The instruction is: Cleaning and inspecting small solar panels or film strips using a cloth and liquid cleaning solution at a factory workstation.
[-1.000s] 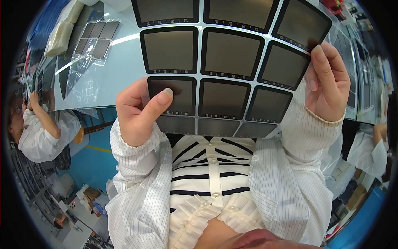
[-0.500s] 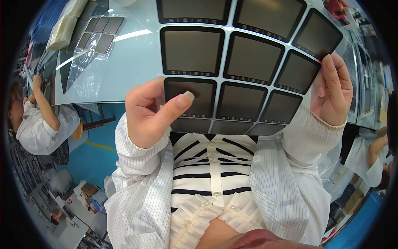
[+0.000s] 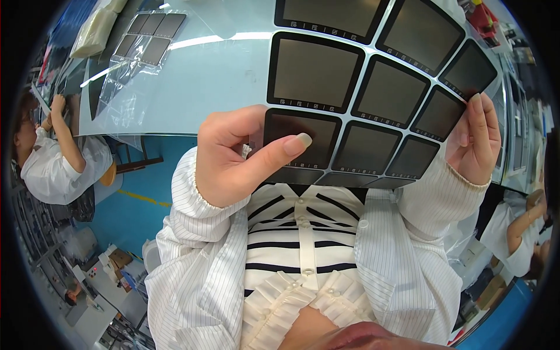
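Raised in front of me is a sheet of dark rectangular panels (image 3: 316,71), set in rows with pale gaps and a strip of small marks along each panel's lower border. My left hand (image 3: 245,154) grips its left edge, thumb flat on the front of a lower panel and the other fingers behind. At the right edge, my right hand (image 3: 477,137) pinches the sheet between thumb and fingers. The sheet's top runs out of view, and its back is hidden.
On the glass-topped table (image 3: 192,87) lies a clear plastic bag (image 3: 125,87) with several small dark panels (image 3: 154,51). A stack of pale packets (image 3: 96,35) sits at the far left. One co-worker (image 3: 64,166) is at the left, another (image 3: 513,230) at the right.
The sheet has shifted right and turned slightly clockwise. My left hand has moved right with it, still holding the edge. My right hand keeps its pinch, a little lower.
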